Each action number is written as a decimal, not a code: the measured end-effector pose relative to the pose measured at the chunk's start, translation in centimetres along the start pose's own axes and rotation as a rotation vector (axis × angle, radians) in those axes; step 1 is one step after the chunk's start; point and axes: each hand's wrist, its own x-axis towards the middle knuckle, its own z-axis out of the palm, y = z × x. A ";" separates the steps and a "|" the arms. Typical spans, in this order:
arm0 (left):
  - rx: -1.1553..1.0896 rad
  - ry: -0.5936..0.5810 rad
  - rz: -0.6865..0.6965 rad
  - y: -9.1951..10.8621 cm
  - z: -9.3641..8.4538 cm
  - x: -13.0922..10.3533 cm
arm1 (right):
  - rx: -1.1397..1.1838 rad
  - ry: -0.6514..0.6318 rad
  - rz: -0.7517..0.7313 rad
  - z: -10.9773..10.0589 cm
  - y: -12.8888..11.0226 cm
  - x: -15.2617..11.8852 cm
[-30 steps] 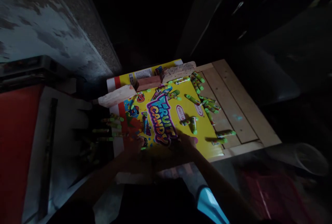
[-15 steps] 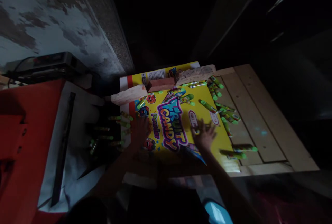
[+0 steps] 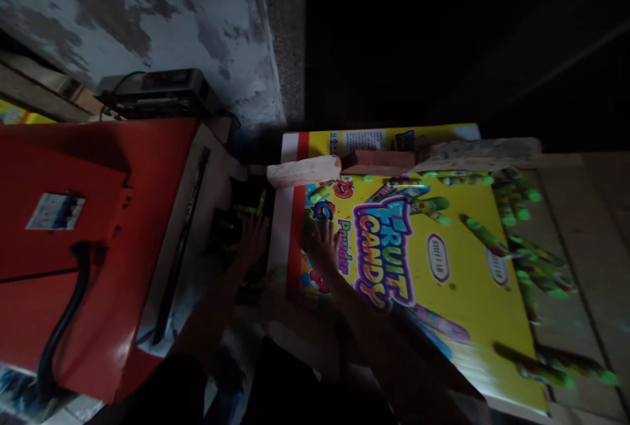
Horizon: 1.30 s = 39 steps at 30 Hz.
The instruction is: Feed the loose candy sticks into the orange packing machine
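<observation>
A: Where's the tube nearest the fingers?

B: The green tube (image 3: 262, 202) is in the dim gap left of the printed yellow cardboard (image 3: 467, 300), at the fingertips of the left hand (image 3: 252, 241); touching or just apart, I can't tell

A: Which way does it point?

B: Its long axis runs mostly away from the person, far end leaning slightly right. A crosswise tube (image 3: 243, 209) lies just beside it, closer to left-to-right. I can't make out which end is the cap on either

A: And the 2 hands?

B: The left's fingers reach out, but it's too dark to tell whether they pinch anything. The right hand (image 3: 322, 244) is spread over the cardboard's left side, contact unclear

A: How would you work there?

B: I'd close thumb and fingers across a tube's narrow width, near mid-length, turning the wrist to suit each axis. I'd keep the right hand light, so the cardboard and the slanted tube (image 3: 485, 235) on it don't shift, and the left clear of the red machine (image 3: 157, 176)
</observation>
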 end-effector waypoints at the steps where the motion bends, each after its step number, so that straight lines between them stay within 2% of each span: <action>1: 0.004 -0.007 0.001 -0.7 0.0 -0.4 | 0.024 -0.018 -0.074 0.9 -1.8 0.4; 3: 0.005 -0.010 -0.018 -1.3 0.1 -1.2 | 0.077 -0.063 -0.204 2.5 -4.9 0.8; 6: -0.036 0.028 -0.155 -0.7 0.7 -2.5 | 0.184 -0.175 -0.337 4.3 -8.0 0.4; 8: -0.108 0.098 -0.245 0.6 1.1 -3.0 | 0.270 -0.213 -0.372 4.5 -8.6 -0.1; 10: -0.200 0.182 -0.223 2.7 1.2 -2.6 | 0.321 -0.139 -0.341 3.5 -7.1 -0.3; 12: -0.286 0.212 -0.054 6.0 1.0 -0.8 | 0.283 0.042 -0.219 0.9 -3.2 0.2; 15: -0.355 0.191 0.203 12.5 0.0 4.3 | 0.088 0.328 0.066 -5.4 6.2 2.2; 17: -0.359 0.212 0.196 16.9 -0.9 8.3 | -0.054 0.426 0.233 -9.8 12.9 4.1; 18: -0.352 0.233 0.141 18.7 -1.4 10.2 | -0.113 0.417 0.277 -11.7 15.7 5.3; 20: -0.318 0.267 0.009 21.1 -1.9 13.1 | -0.219 0.300 0.231 -14.2 19.7 7.9; 21: -0.295 0.270 -0.028 21.5 -2.0 14.1 | -0.262 0.226 0.170 -14.7 20.8 9.1; 23: -0.250 0.252 -0.008 20.9 -1.9 14.9 | -0.322 0.129 0.043 -14.5 21.4 11.1; 26: -0.217 0.195 0.109 16.8 -1.2 13.2 | -0.324 0.162 -0.049 -12.2 19.5 11.9; 30: -0.162 0.165 0.253 8.6 -0.4 6.9 | -0.252 0.244 -0.167 -8.2 14.6 10.3; 33: -0.129 0.234 0.153 3.4 0.0 1.6 | -0.190 0.266 -0.187 -4.7 9.3 9.2; 36: -0.156 0.262 0.001 1.0 0.1 -2.6 | -0.063 0.236 -0.209 -0.4 1.5 8.3; 37: -0.178 0.203 -0.030 0.9 0.1 -3.7 | 0.013 0.202 -0.221 1.0 -1.3 7.9; 39: -0.227 0.003 -0.067 1.5 0.0 -5.3 | 0.178 0.114 -0.242 3.4 -6.4 7.0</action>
